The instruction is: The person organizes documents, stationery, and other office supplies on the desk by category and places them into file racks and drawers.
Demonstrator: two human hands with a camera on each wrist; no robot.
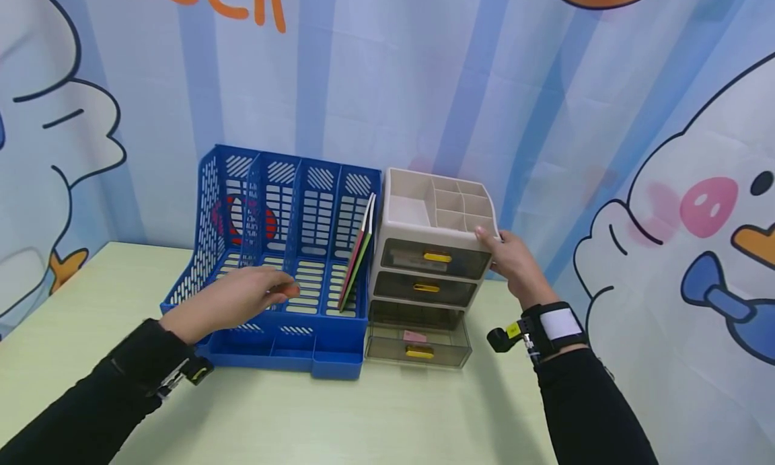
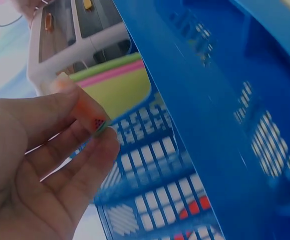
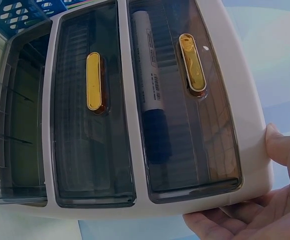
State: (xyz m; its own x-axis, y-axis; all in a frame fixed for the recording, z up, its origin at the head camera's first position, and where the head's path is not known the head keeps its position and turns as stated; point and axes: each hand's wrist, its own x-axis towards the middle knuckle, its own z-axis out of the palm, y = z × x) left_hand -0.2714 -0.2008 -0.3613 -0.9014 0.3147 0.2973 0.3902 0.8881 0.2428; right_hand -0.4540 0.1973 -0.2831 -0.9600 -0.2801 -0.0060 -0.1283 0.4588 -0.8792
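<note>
My left hand [image 1: 233,300] is above the front left of the blue file rack [image 1: 339,349]. In the left wrist view it pinches a small orange-pink block [image 2: 87,111] with dark dots and a green edge, perhaps an eraser, between thumb and fingers. My right hand [image 1: 514,263] grips the upper right edge of the white desktop drawer organizer [image 1: 380,276], thumb on top. The organizer's bottom drawer [image 1: 418,352] is pulled out, with a pink slip [image 1: 414,336] in it. Its two upper drawers are closed; a marker [image 3: 147,65] shows through the top one's smoky front.
Thin books or notebooks [image 1: 358,256] lean in the rack's rightmost slot, beside the organizer. Both units stand on a pale yellow table [image 1: 290,418]. A cartoon-printed curtain [image 1: 393,68] hangs close behind. The organizer's top has open compartments [image 1: 463,202].
</note>
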